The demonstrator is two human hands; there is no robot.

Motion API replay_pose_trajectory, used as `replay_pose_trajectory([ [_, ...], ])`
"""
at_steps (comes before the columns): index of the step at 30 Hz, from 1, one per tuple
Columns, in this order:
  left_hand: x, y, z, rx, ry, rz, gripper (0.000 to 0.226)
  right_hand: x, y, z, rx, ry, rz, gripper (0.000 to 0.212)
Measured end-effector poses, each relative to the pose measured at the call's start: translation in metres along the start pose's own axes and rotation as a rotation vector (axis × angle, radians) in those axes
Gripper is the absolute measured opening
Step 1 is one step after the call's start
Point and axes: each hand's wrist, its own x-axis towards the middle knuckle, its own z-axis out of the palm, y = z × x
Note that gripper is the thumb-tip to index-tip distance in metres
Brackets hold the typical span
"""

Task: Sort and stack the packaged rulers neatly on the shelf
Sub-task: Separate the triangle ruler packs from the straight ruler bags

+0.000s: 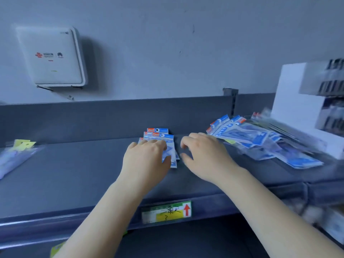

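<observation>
Packaged rulers, stacked: a small stack (163, 144) lies at mid-shelf, header cards toward the back wall, long axis running front to back, edges not quite flush.
Packaged rulers, loose: a fanned, untidy pile (260, 144) lies to the right, its packs slanting from back-left to front-right and overlapping one another.
Shelf: dark grey (74, 174), with a raised back panel; it carries both groups.
Left hand: the left hand (147, 159) rests on the small stack, fingers curled over the top pack and thumb at its right edge, so it appears to be holding the stack in place.
Right hand: the right hand (206, 155) hovers just right of the stack, fingers loosely curled and holding nothing; motion blur hides the fingertips.
Key relation: the loose pile lies directly right of the right hand, its nearest packs just behind the knuckles, so that hand is much the nearer one; the left is occupied.
Likely step: judging from this, fetching a pack from the pile and turning its slanted axis to match the stack.
Risk: slippery sleeves may slide and drag neighbours along.
Other items: white boxes (297, 101) beyond the pile, a yellow-headed packet (16, 153) at far left, a price label (166, 212) on the shelf lip.
</observation>
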Motion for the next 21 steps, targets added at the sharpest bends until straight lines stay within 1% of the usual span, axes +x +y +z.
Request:
replay_pose_trajectory([
  [4, 0.018, 0.064, 0.014, -0.060, -0.013, 0.066, 0.029, -0.029, 0.061, -0.018, 0.010, 0.014, 0.085, 0.019],
  [11, 0.040, 0.149, 0.037, -0.110, -0.075, 0.117, 0.032, -0.064, 0.156, -0.038, 0.024, 0.020, 0.219, 0.015],
  [14, 0.049, 0.182, 0.042, -0.141, -0.096, 0.118, 0.028, -0.075, 0.195, -0.046, 0.091, 0.051, 0.281, 0.012],
  [18, 0.059, 0.224, 0.043, -0.207, -0.131, 0.111, 0.026, -0.084, 0.242, -0.059, 0.134, 0.109, 0.354, 0.013],
  [20, 0.069, 0.244, 0.045, -0.279, -0.182, 0.075, 0.025, -0.088, 0.265, -0.064, 0.113, 0.095, 0.396, 0.015],
  [21, 0.075, 0.254, 0.047, -0.317, -0.211, 0.051, 0.025, -0.089, 0.276, -0.065, 0.090, 0.059, 0.421, 0.018],
])
